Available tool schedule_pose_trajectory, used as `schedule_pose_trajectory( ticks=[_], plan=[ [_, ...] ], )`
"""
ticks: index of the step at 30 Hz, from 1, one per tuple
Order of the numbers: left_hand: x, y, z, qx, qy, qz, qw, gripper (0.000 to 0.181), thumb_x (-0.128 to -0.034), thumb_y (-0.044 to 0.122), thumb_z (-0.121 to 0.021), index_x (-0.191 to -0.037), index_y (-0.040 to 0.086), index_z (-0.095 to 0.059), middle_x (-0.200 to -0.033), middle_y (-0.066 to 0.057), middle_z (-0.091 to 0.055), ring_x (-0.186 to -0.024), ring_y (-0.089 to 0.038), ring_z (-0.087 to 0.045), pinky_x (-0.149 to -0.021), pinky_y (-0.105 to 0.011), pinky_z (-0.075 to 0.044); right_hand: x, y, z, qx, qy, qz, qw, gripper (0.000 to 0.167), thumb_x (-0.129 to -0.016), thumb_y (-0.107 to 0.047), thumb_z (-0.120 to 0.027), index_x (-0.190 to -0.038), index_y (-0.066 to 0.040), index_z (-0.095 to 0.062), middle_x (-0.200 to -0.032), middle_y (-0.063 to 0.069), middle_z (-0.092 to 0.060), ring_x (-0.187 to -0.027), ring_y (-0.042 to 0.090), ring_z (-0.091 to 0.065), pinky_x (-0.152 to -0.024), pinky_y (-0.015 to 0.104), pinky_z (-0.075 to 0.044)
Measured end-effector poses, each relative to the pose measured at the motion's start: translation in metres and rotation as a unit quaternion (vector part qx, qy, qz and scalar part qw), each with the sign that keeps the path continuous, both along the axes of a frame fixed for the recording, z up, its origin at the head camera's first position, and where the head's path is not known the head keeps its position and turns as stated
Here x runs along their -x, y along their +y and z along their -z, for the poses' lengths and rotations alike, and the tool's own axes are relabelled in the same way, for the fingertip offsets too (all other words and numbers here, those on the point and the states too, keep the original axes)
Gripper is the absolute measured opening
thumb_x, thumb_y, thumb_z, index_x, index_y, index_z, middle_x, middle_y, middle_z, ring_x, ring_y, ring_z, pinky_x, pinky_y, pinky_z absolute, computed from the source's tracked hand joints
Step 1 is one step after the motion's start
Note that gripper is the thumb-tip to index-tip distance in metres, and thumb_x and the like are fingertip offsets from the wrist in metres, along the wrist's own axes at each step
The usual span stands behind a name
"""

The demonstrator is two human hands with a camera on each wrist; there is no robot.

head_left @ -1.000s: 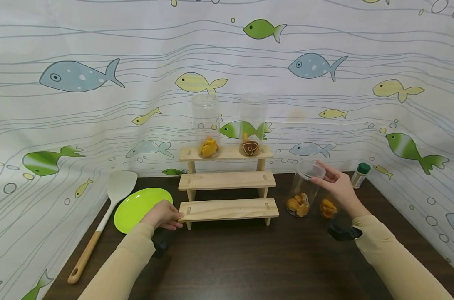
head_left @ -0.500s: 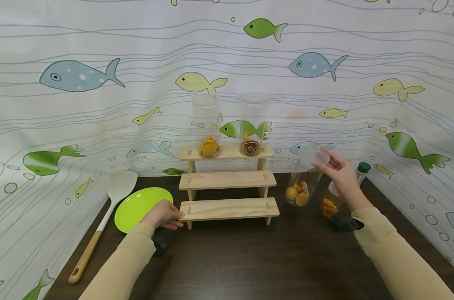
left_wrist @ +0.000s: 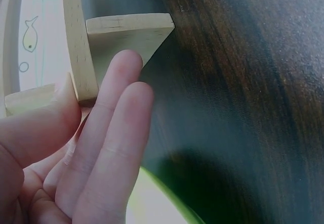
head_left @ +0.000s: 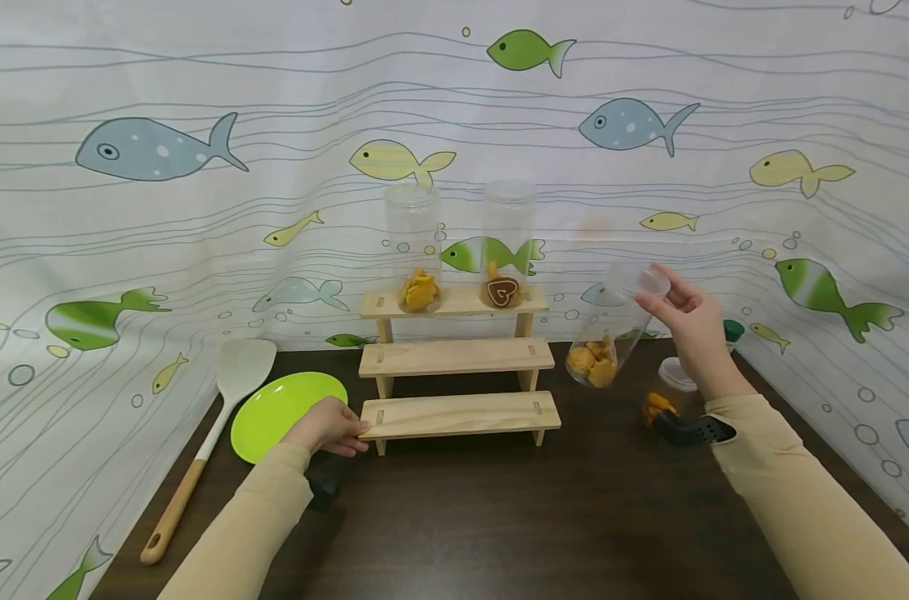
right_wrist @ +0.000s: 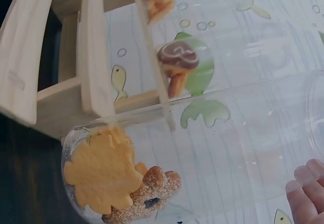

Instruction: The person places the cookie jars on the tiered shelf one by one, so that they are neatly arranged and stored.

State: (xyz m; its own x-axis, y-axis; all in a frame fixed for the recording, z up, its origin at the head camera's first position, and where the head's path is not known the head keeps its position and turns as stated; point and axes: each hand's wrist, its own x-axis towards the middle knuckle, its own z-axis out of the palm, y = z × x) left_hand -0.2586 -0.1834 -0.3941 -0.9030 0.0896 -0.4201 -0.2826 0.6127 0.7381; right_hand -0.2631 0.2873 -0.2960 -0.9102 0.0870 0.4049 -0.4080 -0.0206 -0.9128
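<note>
A three-step wooden display stand (head_left: pixel 457 415) stands at the middle of the table. My left hand (head_left: pixel 327 427) pinches the left end of its lowest step; in the left wrist view the thumb lies against the wood (left_wrist: pixel 81 57) and two fingers (left_wrist: pixel 119 127) extend past it. My right hand (head_left: pixel 692 329) grips a clear plastic jar (head_left: pixel 617 321) near its lid. That jar hangs tilted above the table, right of the stand, its base toward the stand. Cookies (right_wrist: pixel 101 176) lie in its bottom, one of them sugar-coated.
Two clear jars with cookies, left (head_left: pixel 412 233) and right (head_left: pixel 509 225), stand on the top step. Behind my right wrist are a smaller jar (head_left: pixel 675 375) and a green-capped shaker (head_left: pixel 733 333). Left lie a lime plate (head_left: pixel 282 408) and a white turner (head_left: pixel 244 367).
My right hand has lifted the jar off the table, up and slightly rightward at the lid, tilting it further. The left hand keeps its hold on the stand.
</note>
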Motion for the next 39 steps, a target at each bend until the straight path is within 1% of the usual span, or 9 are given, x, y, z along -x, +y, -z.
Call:
schedule_pose_trajectory(
  ticks=[2,7,13,17,21,24,31,34,39],
  plan=[
    [-0.001,-0.001,-0.001,0.002,0.000,0.000,1.0000,0.026,-0.0914,0.008,-0.061,-0.100,-0.016,-0.062,-0.078,-0.016,-0.069,-0.074,-0.026,-0.071,-0.068,-0.036,-0.059,0.001,-0.003,-0.001,0.000,0.007,0.000,1.0000,0.058,-0.088,-0.008,-0.067,-0.141,-0.005,-0.044,-0.111,-0.012,-0.064,-0.101,-0.002,-0.061,-0.082,0.007,-0.048],
    [0.000,-0.005,0.000,-0.002,-0.006,0.001,1.0000,0.027,-0.0913,0.010,-0.062,-0.101,-0.015,-0.063,-0.081,-0.018,-0.069,-0.074,-0.025,-0.071,-0.068,-0.036,-0.059,0.003,-0.015,-0.005,-0.007,0.014,-0.002,0.9999,0.058,-0.088,-0.008,-0.067,-0.141,-0.005,-0.045,-0.114,-0.008,-0.064,-0.102,0.001,-0.061,-0.082,0.008,-0.049],
    [0.000,-0.011,0.004,-0.021,-0.022,0.004,0.9995,0.029,-0.0908,0.011,-0.063,-0.100,-0.016,-0.062,-0.080,-0.018,-0.070,-0.073,-0.024,-0.072,-0.068,-0.035,-0.060,0.005,-0.037,-0.008,-0.035,0.014,0.004,0.9993,0.054,-0.088,-0.013,-0.068,-0.139,-0.012,-0.049,-0.133,0.009,-0.057,-0.109,0.002,-0.060,-0.082,0.010,-0.049],
    [-0.005,-0.009,0.004,-0.009,-0.014,-0.009,0.9998,0.026,-0.0919,0.009,-0.061,-0.101,-0.015,-0.062,-0.081,-0.019,-0.070,-0.075,-0.026,-0.072,-0.068,-0.036,-0.059,0.008,-0.050,-0.007,-0.035,0.023,-0.007,0.9991,0.054,-0.088,-0.011,-0.067,-0.139,-0.008,-0.048,-0.137,0.018,-0.051,-0.108,0.002,-0.060,-0.082,0.012,-0.051],
    [-0.006,-0.006,0.003,-0.007,-0.003,-0.007,0.9999,0.025,-0.0918,0.008,-0.061,-0.100,-0.016,-0.063,-0.080,-0.019,-0.069,-0.073,-0.024,-0.071,-0.067,-0.035,-0.060,0.013,-0.061,-0.005,-0.026,0.033,-0.016,0.9990,0.056,-0.088,-0.008,-0.067,-0.139,-0.001,-0.046,-0.134,0.019,-0.054,-0.103,0.001,-0.062,-0.080,0.014,-0.053],
    [-0.005,-0.006,0.002,-0.006,-0.004,-0.002,1.0000,0.025,-0.0918,0.007,-0.061,-0.100,-0.016,-0.063,-0.079,-0.017,-0.069,-0.073,-0.024,-0.071,-0.067,-0.035,-0.060,0.016,-0.071,-0.006,-0.019,0.028,-0.025,0.9991,0.057,-0.088,-0.008,-0.067,-0.139,0.001,-0.044,-0.135,0.020,-0.053,-0.105,0.004,-0.062,-0.080,0.014,-0.053],
    [-0.002,-0.005,0.001,-0.003,-0.003,-0.006,1.0000,0.026,-0.0917,0.009,-0.061,-0.101,-0.015,-0.063,-0.079,-0.014,-0.069,-0.074,-0.025,-0.071,-0.068,-0.034,-0.059,0.024,-0.097,-0.014,-0.045,0.023,-0.031,0.9982,0.061,-0.087,-0.014,-0.070,-0.140,-0.001,-0.044,-0.139,0.024,-0.046,-0.122,0.021,-0.055,-0.084,0.015,-0.052],
    [-0.002,-0.003,0.000,-0.007,-0.002,-0.006,1.0000,0.026,-0.0916,0.009,-0.061,-0.101,-0.015,-0.063,-0.078,-0.014,-0.069,-0.073,-0.023,-0.071,-0.068,-0.034,-0.059,0.028,-0.107,-0.015,-0.046,0.026,-0.044,0.9976,0.060,-0.087,-0.014,-0.070,-0.140,-0.002,-0.044,-0.139,0.023,-0.046,-0.123,0.022,-0.054,-0.085,0.016,-0.051],
    [-0.002,0.001,0.001,-0.016,0.001,-0.006,0.9999,0.025,-0.0915,0.008,-0.061,-0.101,-0.015,-0.063,-0.079,-0.016,-0.069,-0.072,-0.024,-0.071,-0.067,-0.034,-0.059,0.032,-0.123,-0.014,-0.055,0.042,-0.051,0.9963,0.061,-0.085,-0.016,-0.073,-0.139,-0.008,-0.047,-0.137,0.020,-0.051,-0.118,0.017,-0.058,-0.085,0.018,-0.053]
  ],
)
